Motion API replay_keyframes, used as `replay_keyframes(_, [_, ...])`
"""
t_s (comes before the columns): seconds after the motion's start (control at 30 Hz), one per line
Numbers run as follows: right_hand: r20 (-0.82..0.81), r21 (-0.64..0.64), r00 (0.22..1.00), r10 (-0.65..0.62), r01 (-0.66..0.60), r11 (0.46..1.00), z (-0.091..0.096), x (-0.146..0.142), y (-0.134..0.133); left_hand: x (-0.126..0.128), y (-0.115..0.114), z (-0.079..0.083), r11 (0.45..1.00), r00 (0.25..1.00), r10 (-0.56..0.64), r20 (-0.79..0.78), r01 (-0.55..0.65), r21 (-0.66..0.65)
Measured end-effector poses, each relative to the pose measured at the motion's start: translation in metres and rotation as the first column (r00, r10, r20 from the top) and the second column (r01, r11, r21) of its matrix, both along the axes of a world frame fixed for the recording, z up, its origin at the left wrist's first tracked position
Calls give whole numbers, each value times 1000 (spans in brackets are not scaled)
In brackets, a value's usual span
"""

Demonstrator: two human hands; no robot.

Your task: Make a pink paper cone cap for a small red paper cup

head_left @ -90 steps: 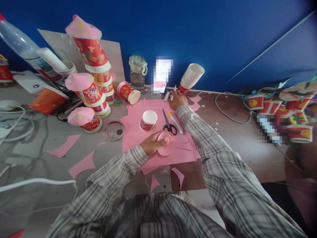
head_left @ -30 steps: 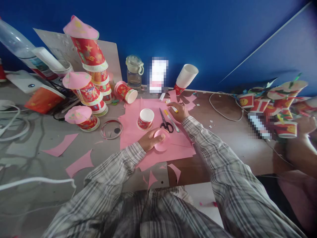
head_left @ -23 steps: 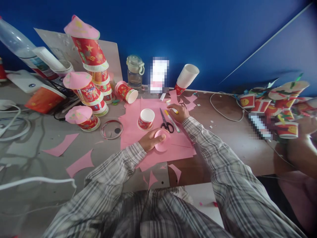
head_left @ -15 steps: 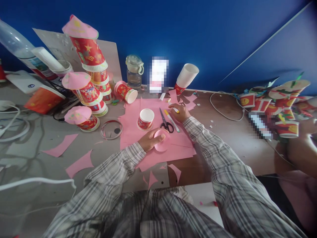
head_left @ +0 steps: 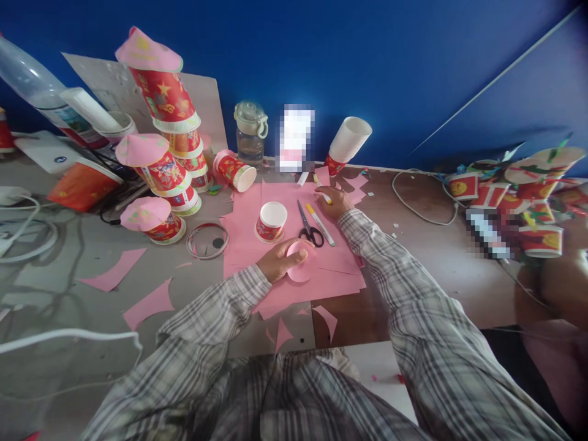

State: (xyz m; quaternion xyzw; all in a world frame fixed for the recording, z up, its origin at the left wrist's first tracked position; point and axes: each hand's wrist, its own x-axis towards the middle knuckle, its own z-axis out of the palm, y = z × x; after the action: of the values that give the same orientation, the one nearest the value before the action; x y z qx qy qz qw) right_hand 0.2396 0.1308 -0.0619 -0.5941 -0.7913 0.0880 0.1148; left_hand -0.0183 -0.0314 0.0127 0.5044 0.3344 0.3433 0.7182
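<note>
My left hand (head_left: 277, 261) is closed on a pink paper cone (head_left: 302, 264), holding it just above the pink paper sheets (head_left: 285, 288). My right hand (head_left: 334, 201) reaches further back and grips a white marker with a yellow tip (head_left: 323, 192). Black-handled scissors (head_left: 309, 228) and a second yellow-capped marker (head_left: 320, 224) lie between my hands. A red paper cup (head_left: 271, 222) stands upright on the pink sheets, left of the scissors.
Red cups with pink cone lids (head_left: 158, 153) stack at back left beside a tape ring (head_left: 206, 240). A sleeve of white cups (head_left: 348, 144) and a glass jar (head_left: 250, 133) stand against the blue wall. More cups (head_left: 528, 202), a white cable (head_left: 416, 199), pink scraps (head_left: 147, 303).
My right hand came back from the far edge near the white cups to the pink sheets, gripping a marker, and now shifts slightly back again. My left hand has kept hold of the cone.
</note>
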Motion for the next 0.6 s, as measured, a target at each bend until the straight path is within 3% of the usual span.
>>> replay_keyframes(0.3, [102,5,995,22,-23,1000,10,-13,11,-1,1,0,999,999,4,-50,-2,53])
replay_keyframes(0.6, [112,-70,993,40,-32,997,28,-22,15,-2,2,1,997,998,13,-58,-8,83])
